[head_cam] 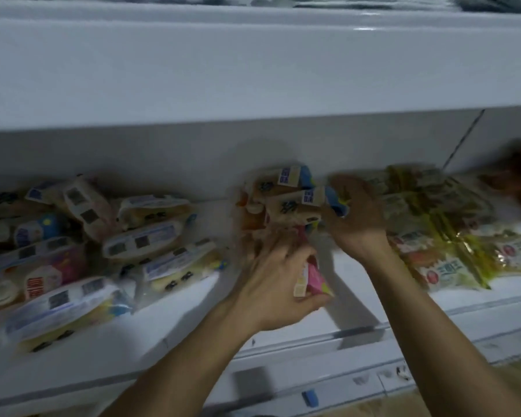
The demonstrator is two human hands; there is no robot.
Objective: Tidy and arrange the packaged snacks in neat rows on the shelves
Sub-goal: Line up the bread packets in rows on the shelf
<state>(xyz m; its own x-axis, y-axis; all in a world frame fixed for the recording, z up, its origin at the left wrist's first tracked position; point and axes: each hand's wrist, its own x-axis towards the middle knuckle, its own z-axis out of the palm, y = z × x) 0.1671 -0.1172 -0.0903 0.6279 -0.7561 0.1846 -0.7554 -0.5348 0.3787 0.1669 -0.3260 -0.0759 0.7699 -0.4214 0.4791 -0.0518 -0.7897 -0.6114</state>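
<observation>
Packets (295, 203) lie stacked crosswise between left hand (275, 284) and right hand (357, 221).

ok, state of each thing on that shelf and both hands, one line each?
left hand: grips a pink snack packet, thumb under it.
right hand: holds a bunch of beige-and-blue snack packets above the white shelf.
clear-wrapped snack packets on the left: jumbled heap, not in rows.
green-and-yellow packets on the right: lying flat, overlapping.
</observation>
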